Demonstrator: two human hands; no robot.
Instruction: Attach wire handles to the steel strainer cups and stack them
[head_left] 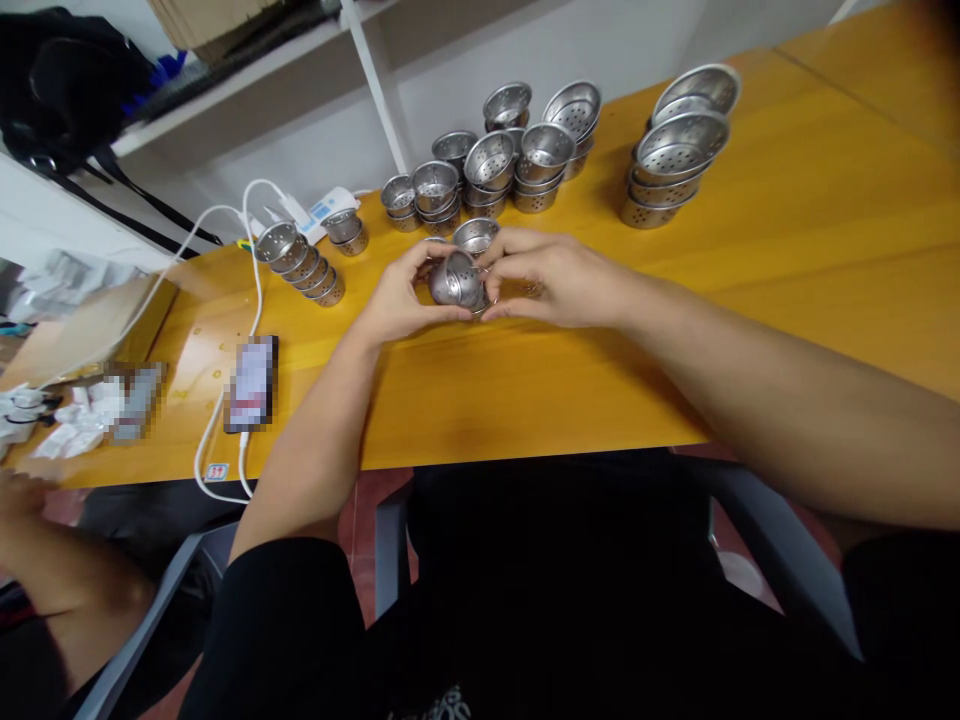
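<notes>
Near the middle of the table, a perforated metal strainer cup (455, 280) is tilted between my two hands, with another one partly hidden below it at the right. My left hand (397, 297) grips its left side, thumb at the near edge and fingers around the far side. On the right, my right hand (551, 280) is closed with curled fingertips and thumb against the cups' right side. Just behind the hands sits another small strainer cup (475, 236). Several stacks of similar cups (491, 165) stand farther back.
Larger strainer cups (679, 150) are stacked at the back right. A leaning stack (304, 265) and a short stack (345, 230) stand left, near a white power strip (330, 208). A phone (253, 385) with white cables lies left. Another person's arm (67, 580) shows lower left.
</notes>
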